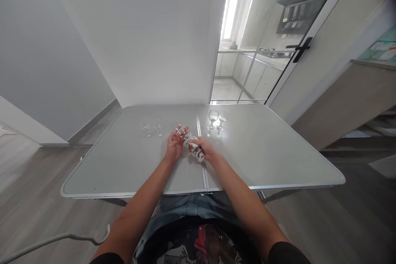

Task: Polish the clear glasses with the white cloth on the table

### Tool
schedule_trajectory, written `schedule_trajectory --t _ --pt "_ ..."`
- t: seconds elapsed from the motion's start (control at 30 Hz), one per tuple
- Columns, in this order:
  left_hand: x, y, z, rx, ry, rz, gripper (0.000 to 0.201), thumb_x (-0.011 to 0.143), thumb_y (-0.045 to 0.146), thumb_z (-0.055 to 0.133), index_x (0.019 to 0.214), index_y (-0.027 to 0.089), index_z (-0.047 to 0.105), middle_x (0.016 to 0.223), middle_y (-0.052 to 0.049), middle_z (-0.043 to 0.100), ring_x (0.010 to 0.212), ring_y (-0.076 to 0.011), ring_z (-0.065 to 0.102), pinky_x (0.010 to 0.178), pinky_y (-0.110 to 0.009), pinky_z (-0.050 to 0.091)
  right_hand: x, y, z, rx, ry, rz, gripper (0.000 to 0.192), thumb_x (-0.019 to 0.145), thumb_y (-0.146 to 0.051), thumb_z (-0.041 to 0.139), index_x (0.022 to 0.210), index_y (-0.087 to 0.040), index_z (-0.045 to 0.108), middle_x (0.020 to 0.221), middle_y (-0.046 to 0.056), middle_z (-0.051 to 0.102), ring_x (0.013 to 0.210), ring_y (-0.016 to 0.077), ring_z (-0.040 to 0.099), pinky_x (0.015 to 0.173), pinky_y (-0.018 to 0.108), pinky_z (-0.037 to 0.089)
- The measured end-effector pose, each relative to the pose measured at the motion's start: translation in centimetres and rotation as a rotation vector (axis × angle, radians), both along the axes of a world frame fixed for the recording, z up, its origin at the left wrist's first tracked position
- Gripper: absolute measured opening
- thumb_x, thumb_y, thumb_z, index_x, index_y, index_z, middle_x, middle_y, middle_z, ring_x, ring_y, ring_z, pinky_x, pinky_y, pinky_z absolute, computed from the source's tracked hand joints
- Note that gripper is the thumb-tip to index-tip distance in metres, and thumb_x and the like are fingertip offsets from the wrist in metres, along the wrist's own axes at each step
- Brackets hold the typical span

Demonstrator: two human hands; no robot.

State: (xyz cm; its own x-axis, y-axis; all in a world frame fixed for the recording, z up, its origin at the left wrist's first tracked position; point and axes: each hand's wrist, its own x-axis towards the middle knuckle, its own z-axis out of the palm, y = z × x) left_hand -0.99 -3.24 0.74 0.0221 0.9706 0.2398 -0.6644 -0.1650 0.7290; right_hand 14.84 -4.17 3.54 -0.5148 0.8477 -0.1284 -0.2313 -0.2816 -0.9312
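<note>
My left hand [175,143] is closed around a clear drinking glass [180,130] above the middle of the table. In my right hand [204,147] is a bunched whitish cloth [196,151] with darker markings, its upper end pressed against the glass. The lower end of the cloth hangs below my fingers. How far the cloth reaches into the glass is hard to make out. Two stemmed glasses, one [213,119] beside the other [222,119], stand upright to the right of my hands. Toward the back left are a few faint clear glasses [152,127].
The pale folding table [262,152] has a metal rim and a seam down its centre. Behind it rise a white wall [154,41] and a glazed door with a black handle [301,49]. A wooden shelf [355,90] stands at the right. A grey cable [62,237] shows at lower left.
</note>
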Motion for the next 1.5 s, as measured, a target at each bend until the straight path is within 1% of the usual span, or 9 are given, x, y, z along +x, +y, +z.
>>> schedule_trajectory --t 0.13,0.37,0.67,0.77,0.9,0.97,1.17,1.37,1.5 --pt "0.1 -0.2 0.2 0.009 0.016 -0.015 0.061 0.076 0.041 0.082 0.129 0.019 0.060 0.134 -0.018 0.064 0.118 -0.0287 0.065 0.102 -0.042 0.049 0.4 0.0 0.0 -0.079 0.095 0.091 0.032 0.070 -0.047 0.071 0.075 -0.020 0.054 0.061 -0.001 0.049 0.060 0.0152 0.048 0.062 0.030 0.044" --pt "0.0 0.1 0.3 0.046 0.050 0.037 0.061 0.076 0.038 0.083 0.130 0.020 0.059 0.135 -0.019 0.063 0.120 -0.0283 0.064 0.105 -0.042 0.046 -0.5 -0.4 -0.4 0.774 -0.633 -0.444 0.009 0.075 -0.028 0.060 0.074 -0.020 0.056 0.081 0.007 0.063 0.084 0.0215 0.054 0.073 0.030 0.039" --pt "0.3 -0.3 0.3 0.034 0.009 -0.053 0.063 0.073 0.039 0.085 0.127 0.021 0.061 0.136 -0.017 0.062 0.121 -0.0290 0.063 0.107 -0.044 0.045 0.9 0.3 0.2 -0.080 0.121 0.140 0.025 0.076 -0.039 0.063 0.069 -0.022 0.046 0.055 -0.005 0.041 0.051 0.0122 0.042 0.056 0.029 0.043" --pt "0.2 -0.1 0.2 0.043 0.007 -0.051 0.064 0.072 0.039 0.085 0.128 0.021 0.060 0.134 -0.018 0.063 0.121 -0.0291 0.064 0.107 -0.044 0.045 0.7 0.1 0.1 0.033 0.000 0.020 0.022 0.077 -0.039 0.062 0.074 -0.021 0.050 0.058 -0.003 0.044 0.054 0.0137 0.046 0.057 0.029 0.043" --pt "0.0 0.1 0.2 0.056 0.027 0.005 0.063 0.074 0.039 0.085 0.128 0.021 0.060 0.133 -0.017 0.064 0.120 -0.0286 0.064 0.107 -0.043 0.046 -0.2 -0.3 -0.3 0.602 -0.476 -0.386 0.017 0.075 -0.035 0.063 0.075 -0.021 0.054 0.073 0.003 0.057 0.071 0.0180 0.054 0.065 0.028 0.041" --pt "-0.1 0.0 0.2 0.047 0.039 0.012 0.062 0.075 0.039 0.084 0.129 0.021 0.060 0.133 -0.017 0.064 0.120 -0.0285 0.064 0.107 -0.043 0.046 -0.4 -0.4 -0.2 0.716 -0.580 -0.448 0.015 0.075 -0.034 0.061 0.073 -0.021 0.054 0.074 0.004 0.058 0.075 0.0189 0.054 0.067 0.029 0.041" --pt "0.1 -0.1 0.3 0.049 0.032 -0.020 0.072 0.067 0.044 0.088 0.129 0.020 0.060 0.134 -0.019 0.064 0.123 -0.0320 0.062 0.109 -0.047 0.044 0.5 0.0 0.2 0.245 -0.201 0.015 0.028 0.080 -0.047 0.055 0.073 -0.021 0.048 0.059 0.000 0.050 0.055 0.0160 0.048 0.059 0.031 0.043" --pt "0.0 0.2 0.0 0.046 0.043 -0.010 0.070 0.069 0.041 0.088 0.129 0.021 0.059 0.132 -0.017 0.065 0.123 -0.0310 0.062 0.108 -0.045 0.045 0.1 -0.4 -0.2 0.684 -0.581 -0.440 0.019 0.074 -0.035 0.063 0.070 -0.021 0.050 0.071 0.003 0.057 0.075 0.0188 0.052 0.067 0.028 0.039" --pt "-0.1 0.2 -0.2 0.020 0.044 -0.003 0.069 0.070 0.043 0.087 0.129 0.019 0.060 0.132 -0.019 0.065 0.123 -0.0311 0.062 0.109 -0.046 0.044 0.0 0.0 0.1 0.273 -0.275 -0.156 0.029 0.079 -0.045 0.063 0.068 -0.021 0.050 0.059 -0.001 0.048 0.058 0.0149 0.047 0.058 0.027 0.038"
